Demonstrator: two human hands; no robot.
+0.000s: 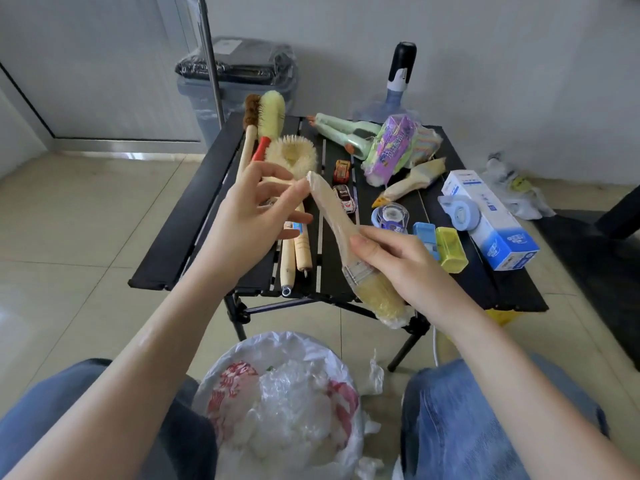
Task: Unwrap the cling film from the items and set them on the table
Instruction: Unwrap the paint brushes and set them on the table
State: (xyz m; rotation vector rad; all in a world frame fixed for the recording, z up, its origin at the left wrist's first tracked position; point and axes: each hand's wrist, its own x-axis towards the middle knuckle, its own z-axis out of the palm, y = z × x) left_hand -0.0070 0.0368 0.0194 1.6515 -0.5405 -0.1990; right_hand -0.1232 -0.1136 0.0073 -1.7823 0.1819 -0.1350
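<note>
Our right hand [391, 261] grips the film-wrapped paintbrush [349, 247] over the black table [207, 188]; left hand [252, 209] pinches its handle tip. Bottle brushes [277, 140], toy cars [343, 183], tape dispensers [389, 216] crowd behind. Box lettering's unreadable.

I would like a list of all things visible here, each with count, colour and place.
paintbrush: 1, wooden, film-wrapped, held over table
second paintbrush: 1, wrapped, table right
long brushes: 3, cream and brown, table left
toy cars: 2, table centre
purple pack: 1, wrapped, table rear
green doll: 1, table rear
tape dispensers: 2, blue
small boxes: 2, blue, yellow
carton: 1, white-blue, table right
table: 1, black
waste bag: 1, white, floor
bin: 1, grey, behind
left hand: pinches handle tip
right hand: grips ferrule
</note>
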